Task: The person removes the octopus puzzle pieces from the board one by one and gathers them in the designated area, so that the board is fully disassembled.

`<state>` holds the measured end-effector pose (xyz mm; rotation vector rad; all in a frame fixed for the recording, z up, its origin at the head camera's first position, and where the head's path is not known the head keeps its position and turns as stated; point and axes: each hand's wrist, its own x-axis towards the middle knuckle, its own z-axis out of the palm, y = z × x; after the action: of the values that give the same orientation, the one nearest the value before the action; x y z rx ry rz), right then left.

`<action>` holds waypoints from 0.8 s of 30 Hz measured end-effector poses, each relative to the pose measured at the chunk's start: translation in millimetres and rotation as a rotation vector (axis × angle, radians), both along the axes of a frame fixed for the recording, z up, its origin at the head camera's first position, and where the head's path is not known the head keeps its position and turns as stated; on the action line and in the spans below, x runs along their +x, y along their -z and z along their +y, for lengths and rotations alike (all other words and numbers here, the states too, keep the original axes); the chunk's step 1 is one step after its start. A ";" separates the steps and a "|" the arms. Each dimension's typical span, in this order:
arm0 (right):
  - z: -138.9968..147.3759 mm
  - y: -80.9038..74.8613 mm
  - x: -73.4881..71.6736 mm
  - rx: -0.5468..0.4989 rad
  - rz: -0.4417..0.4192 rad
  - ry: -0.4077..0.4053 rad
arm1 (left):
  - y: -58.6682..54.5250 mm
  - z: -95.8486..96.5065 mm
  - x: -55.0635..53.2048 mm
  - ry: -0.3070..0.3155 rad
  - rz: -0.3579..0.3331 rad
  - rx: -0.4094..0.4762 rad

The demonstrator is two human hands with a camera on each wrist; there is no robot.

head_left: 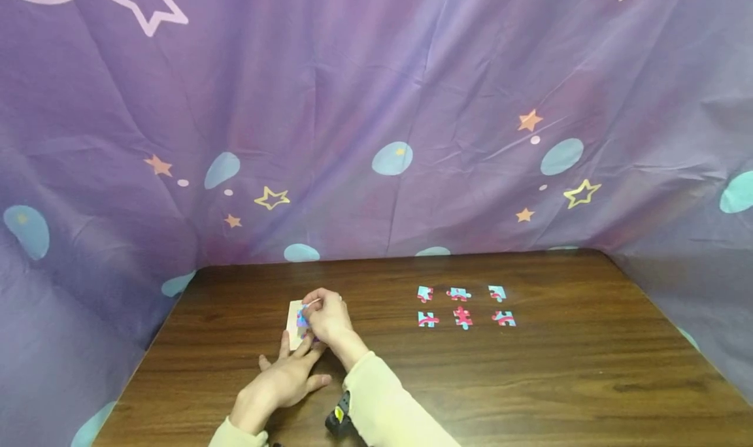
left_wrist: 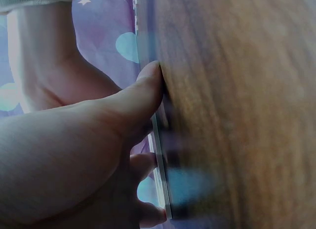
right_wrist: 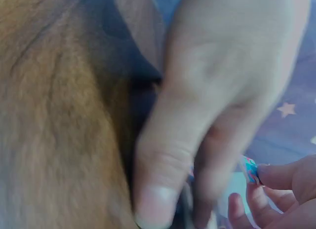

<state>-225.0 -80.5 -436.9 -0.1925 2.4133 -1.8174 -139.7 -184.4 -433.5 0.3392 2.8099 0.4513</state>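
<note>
A small pale puzzle board [head_left: 292, 332] lies on the left part of the table, with blue, pink and purple pieces partly covered by the hands. My left hand [head_left: 288, 376] rests at its near edge, fingers spread, fingertips on the board and thumb out to the right. Above the board's right side, my right hand [head_left: 331, 317] pinches a jigsaw piece [right_wrist: 252, 170] between thumb and fingers; its blue and pink face shows in the right wrist view. In the left wrist view the left thumb [left_wrist: 148, 86] touches the tabletop.
Several loose jigsaw pieces [head_left: 462, 317], light blue and pink, lie in two rows right of the hands on the brown wooden table [head_left: 559, 368]. A purple patterned curtain [head_left: 353, 107] hangs behind the table. A black strap device [head_left: 338, 415] sits by the right sleeve.
</note>
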 end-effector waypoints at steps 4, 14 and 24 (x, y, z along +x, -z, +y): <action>15.6 -6.8 1.1 -0.099 -0.025 -0.045 | -1.3 0.2 -0.3 0.010 0.004 -0.016; 61.8 -9.2 9.9 -0.244 0.050 -0.090 | -1.4 0.6 0.5 -0.001 0.013 -0.008; 114.0 -4.6 22.8 -0.259 0.013 0.008 | -1.6 0.5 0.5 -0.026 0.022 0.019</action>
<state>-202.2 33.5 -432.3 -0.2169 2.1812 -2.1348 -139.2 -183.9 -431.9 0.3135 2.8365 0.4836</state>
